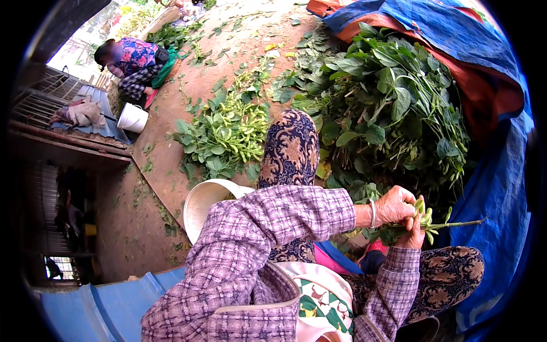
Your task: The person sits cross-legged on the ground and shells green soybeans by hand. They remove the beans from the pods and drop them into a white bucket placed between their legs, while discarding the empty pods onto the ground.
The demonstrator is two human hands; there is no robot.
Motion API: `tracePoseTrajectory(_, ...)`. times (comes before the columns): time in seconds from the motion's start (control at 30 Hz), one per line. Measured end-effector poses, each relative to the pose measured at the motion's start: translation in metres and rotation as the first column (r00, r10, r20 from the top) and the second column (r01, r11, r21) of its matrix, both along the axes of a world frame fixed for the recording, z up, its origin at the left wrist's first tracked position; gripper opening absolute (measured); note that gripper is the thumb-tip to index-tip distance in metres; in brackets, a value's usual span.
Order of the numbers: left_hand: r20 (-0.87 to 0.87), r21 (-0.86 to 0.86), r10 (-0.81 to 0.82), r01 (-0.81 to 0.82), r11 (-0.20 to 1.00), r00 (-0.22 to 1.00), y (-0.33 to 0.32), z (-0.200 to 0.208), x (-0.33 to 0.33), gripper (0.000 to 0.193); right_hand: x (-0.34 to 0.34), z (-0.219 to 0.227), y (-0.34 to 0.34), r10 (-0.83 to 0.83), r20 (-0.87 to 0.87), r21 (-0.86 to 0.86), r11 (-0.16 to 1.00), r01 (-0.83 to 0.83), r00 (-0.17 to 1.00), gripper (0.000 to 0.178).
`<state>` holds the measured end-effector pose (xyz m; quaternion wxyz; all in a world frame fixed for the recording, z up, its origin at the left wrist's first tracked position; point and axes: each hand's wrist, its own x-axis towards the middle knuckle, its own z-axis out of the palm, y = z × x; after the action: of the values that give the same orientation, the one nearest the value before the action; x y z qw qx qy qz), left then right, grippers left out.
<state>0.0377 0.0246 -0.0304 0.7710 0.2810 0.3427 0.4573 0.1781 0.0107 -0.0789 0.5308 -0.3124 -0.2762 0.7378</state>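
Both my hands meet at the right, over my bent legs, around a green bean stalk (467,223) with plump pods (431,221) on it. My left hand (393,206), with a pale bangle at its wrist, has its fingers pinched among the pods near the stalk. Just below it, my right hand (413,235) is closed around the stalk, whose bare end sticks out to the right. The exact fingertip contact is partly hidden. A white bucket (195,208) sits beside my left sleeve, its inside mostly covered by my arm.
A big heap of leafy bean plants (393,102) lies ahead, against a blue and orange tarp (490,188). Picked pods and leaves (233,131) are piled on the floor. Another person (137,60) sits at the far left near a white bucket (133,118).
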Motion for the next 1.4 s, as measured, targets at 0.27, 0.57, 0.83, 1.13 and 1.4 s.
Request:
tracePoseTrajectory(0.27,-0.098,0.060,0.079,-0.073,0.996,0.992,-0.002,-0.001,0.004,0.006,-0.005,0.002,-0.001,-0.014,-0.001,-0.125,0.992,0.013,1.000,0.051)
tracePoseTrajectory(0.57,-0.230,0.277,0.117,-0.050,0.960,0.966,0.003,-0.005,0.002,0.009,-0.019,0.019,0.005,-0.096,0.036,-0.159,0.982,0.100,0.995,0.045)
tracePoseTrajectory(0.83,-0.372,0.296,-0.033,0.153,0.943,0.928,0.012,0.003,-0.023,0.012,-0.007,-0.003,0.007,0.067,0.216,-0.171,0.985,-0.029,0.974,0.041)
tracePoseTrajectory(1.13,-0.662,0.478,0.205,0.195,0.857,0.721,0.019,-0.005,-0.044,0.017,-0.001,0.004,0.007,0.427,0.301,-0.186,0.903,-0.387,0.853,0.048)
tracePoseTrajectory(1.4,-0.628,0.486,0.205,0.173,0.857,0.751,0.016,0.003,-0.047,0.012,-0.014,0.036,0.001,0.537,-0.008,-0.127,0.836,-0.533,0.844,0.066)
